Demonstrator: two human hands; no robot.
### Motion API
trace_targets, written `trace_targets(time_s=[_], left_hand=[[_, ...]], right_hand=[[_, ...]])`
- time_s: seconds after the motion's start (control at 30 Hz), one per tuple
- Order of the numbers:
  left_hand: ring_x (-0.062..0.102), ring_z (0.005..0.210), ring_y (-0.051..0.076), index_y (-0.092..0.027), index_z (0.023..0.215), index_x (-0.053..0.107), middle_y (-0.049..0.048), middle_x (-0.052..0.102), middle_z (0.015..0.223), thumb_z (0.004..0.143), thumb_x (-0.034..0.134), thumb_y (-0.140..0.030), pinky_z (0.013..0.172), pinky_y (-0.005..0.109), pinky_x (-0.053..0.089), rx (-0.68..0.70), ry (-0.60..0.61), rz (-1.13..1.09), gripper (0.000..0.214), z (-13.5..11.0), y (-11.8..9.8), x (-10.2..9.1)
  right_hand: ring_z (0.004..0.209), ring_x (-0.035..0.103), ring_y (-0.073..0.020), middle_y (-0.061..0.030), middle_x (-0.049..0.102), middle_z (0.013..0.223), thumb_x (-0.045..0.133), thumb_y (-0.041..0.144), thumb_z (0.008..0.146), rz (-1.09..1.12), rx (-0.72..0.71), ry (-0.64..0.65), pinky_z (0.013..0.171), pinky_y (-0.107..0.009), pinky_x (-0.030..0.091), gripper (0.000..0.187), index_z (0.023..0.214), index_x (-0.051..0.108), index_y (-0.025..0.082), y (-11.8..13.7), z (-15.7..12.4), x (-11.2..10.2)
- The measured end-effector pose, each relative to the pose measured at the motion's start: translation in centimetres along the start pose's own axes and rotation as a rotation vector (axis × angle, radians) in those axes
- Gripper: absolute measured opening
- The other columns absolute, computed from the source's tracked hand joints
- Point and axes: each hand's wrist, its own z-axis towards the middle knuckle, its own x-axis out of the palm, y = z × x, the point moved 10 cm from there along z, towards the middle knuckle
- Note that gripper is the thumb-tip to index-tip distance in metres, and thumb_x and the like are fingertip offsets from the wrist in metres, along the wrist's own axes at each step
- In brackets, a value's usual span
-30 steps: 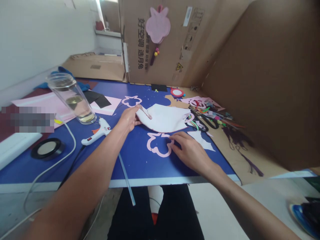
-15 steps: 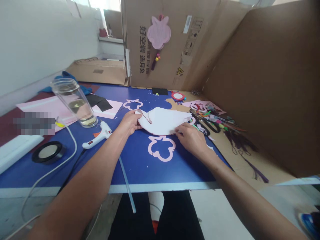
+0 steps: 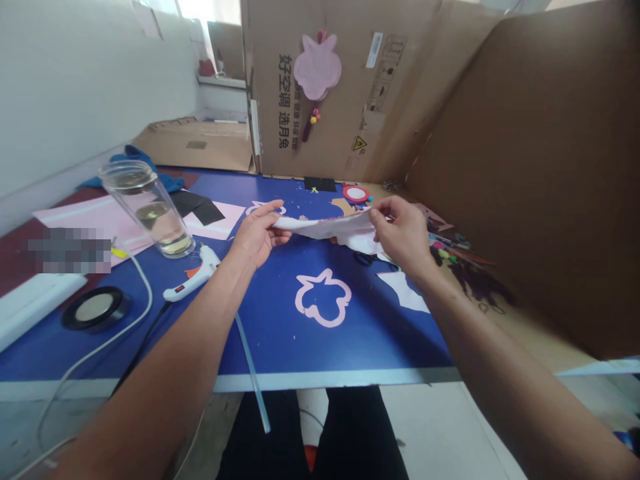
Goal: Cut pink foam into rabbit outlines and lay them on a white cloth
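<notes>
Now the left hand (image 3: 257, 235) and right hand (image 3: 400, 230) each grip one end of a curved white foam sheet (image 3: 330, 228), pinching it between thumb and fingers. The sheet is held taut and raised above the far middle of the blue table (image 3: 380, 333). A pink outline (image 3: 323, 298) lies on the table nearer, below the sheet. A glue gun (image 3: 193, 279) and a glass tumbler (image 3: 150, 220) stand off to the left.
</notes>
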Motion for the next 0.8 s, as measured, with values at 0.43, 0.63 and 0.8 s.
trace_targets(time_s=[0.43,0.63,0.8], left_hand=[[0.074,0.063,0.014,-0.016,0.119,0.075,0.0098,0.082,0.094,0.086,0.069,-0.014,0.051,0.019,0.053,0.166,-0.001,0.155,0.034,-1.1,-2.1,1.3],[0.059,0.054,0.009,-0.019,0.097,0.079,0.0015,0.074,0.075,0.092,0.07,-0.027,0.046,0.017,0.044,0.372,-0.193,0.282,0.013,-1.6,-4.2,-0.4],[0.064,0.077,0.013,-0.021,0.086,0.079,0.0017,0.069,0.089,0.085,0.077,-0.027,0.059,0.019,0.048,0.571,-0.368,0.346,0.006,-2.3,-6.3,-2.3]], right_hand=[[0.092,0.073,-0.0247,-0.0067,0.072,0.1,0.052,0.041,0.107,0.06,-0.276,-0.301,0.078,-0.04,0.059,0.022,0.113,0.067,0.026,5.3,1.6,-6.0],[0.092,0.069,-0.0235,-0.0073,0.073,0.101,0.057,0.033,0.104,0.06,-0.266,-0.309,0.083,-0.039,0.058,0.013,0.103,0.067,0.026,6.7,1.4,-7.0],[0.086,0.067,-0.0239,-0.007,0.074,0.097,0.06,0.03,0.102,0.118,-0.302,-0.295,0.08,-0.041,0.056,0.008,0.099,0.067,0.027,7.7,1.7,-7.2]])
